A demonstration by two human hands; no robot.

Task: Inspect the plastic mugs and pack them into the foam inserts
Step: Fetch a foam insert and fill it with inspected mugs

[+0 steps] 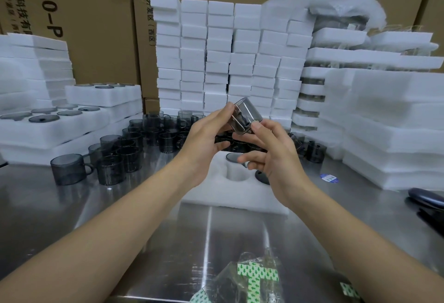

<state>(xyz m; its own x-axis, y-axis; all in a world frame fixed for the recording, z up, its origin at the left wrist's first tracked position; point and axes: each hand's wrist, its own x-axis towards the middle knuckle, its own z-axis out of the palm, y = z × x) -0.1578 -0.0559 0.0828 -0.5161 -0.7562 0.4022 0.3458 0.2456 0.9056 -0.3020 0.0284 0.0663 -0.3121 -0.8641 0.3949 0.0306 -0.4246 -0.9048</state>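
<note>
Head view: the right hand [271, 156] covers part of the foam insert [216, 194] on the shiny table [72, 206], so one dark round thing [262, 178] in it is half hidden and I cannot tell what it is; a dark thing [427, 203] at the right edge is cut off; a clear bag [254, 276] with green and white tape is cut off at the bottom; the loose mugs [120, 153] stand so close together that I cannot count them.

One grey mug [245, 115] is up in the air, tipped over, above the foam insert; the left hand [206, 134] curls its fingers round the mug's side; the right hand pinches its lower edge with thumb and first finger, its other fingers loose. The foam insert shows one empty hole [236, 174] and one packed mug [234, 157]. At the left, a filled insert [55, 129] shows six round dark tops; foam blocks [216, 50] are stacked behind.
</note>
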